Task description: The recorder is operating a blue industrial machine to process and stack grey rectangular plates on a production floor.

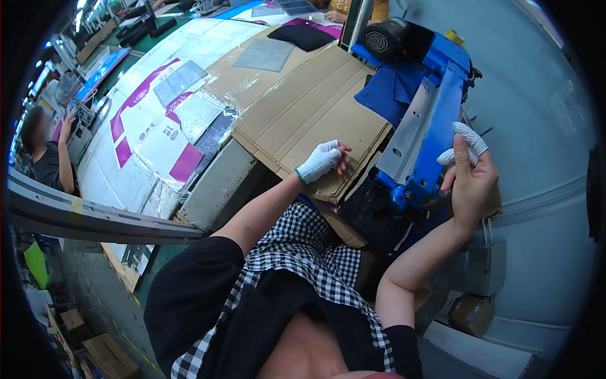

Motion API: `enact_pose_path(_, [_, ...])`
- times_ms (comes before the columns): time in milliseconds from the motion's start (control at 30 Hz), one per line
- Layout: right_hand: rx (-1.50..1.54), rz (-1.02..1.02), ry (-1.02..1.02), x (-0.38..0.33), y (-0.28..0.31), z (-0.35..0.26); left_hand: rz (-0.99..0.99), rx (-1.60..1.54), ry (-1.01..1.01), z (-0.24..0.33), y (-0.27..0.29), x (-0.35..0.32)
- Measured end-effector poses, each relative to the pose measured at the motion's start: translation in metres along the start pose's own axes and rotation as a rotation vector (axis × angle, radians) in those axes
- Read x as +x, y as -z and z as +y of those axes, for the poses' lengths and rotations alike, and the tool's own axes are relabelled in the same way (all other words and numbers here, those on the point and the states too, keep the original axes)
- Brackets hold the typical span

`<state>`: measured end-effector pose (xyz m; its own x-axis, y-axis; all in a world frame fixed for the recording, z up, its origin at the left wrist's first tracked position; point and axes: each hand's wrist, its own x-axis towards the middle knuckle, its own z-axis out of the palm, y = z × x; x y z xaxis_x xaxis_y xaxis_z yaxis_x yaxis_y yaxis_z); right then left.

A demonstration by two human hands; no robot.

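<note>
My left hand (320, 163), in a white glove with green cuff edging and bare fingertips, is over the near edge of the stacked flattened cardboard (309, 107). Its fingers curl inward, and whatever may be inside them is hidden. My right hand (473, 180) is raised beside the long blue machine (434, 136). White coverings (470, 138) sit on some of its fingers, while the thumb is bare and points up. Those fingers stand apart, with nothing visible between them. Dark blue cloth (385, 95) lies between cardboard and machine.
A motor (385, 39) sits at the machine's far end. On the left, a wide table carries white and purple printed sheets (154, 129) and a grey sheet (264, 55). A metal rail (107, 218) crosses the left side. Another person (53, 151) works at far left.
</note>
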<state>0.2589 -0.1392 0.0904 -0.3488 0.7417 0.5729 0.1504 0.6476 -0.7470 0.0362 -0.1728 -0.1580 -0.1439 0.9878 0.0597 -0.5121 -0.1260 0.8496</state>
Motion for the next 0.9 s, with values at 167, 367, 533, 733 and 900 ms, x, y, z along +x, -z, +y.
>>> enact_pose_path(167, [-0.013, 0.002, -0.011, 0.000, 0.000, -0.003, 0.001, -0.012, 0.001, 0.001, -0.001, 0.000])
enact_pose_path(367, [-0.010, 0.002, -0.015, 0.000, -0.001, -0.002, 0.008, -0.016, -0.002, 0.000, 0.002, -0.001])
enact_pose_path(533, [-0.014, 0.005, -0.008, 0.001, -0.001, 0.000, 0.032, 0.012, -0.004, 0.003, -0.002, -0.002])
enact_pose_path(733, [-0.012, 0.045, -0.045, 0.000, -0.001, 0.003, 0.310, 0.856, -0.458, 0.082, 0.051, 0.005])
enact_pose_path(900, [0.020, 0.035, -0.076, 0.001, -0.001, 0.002, 1.258, 1.385, -0.242, 0.172, 0.214, -0.003])
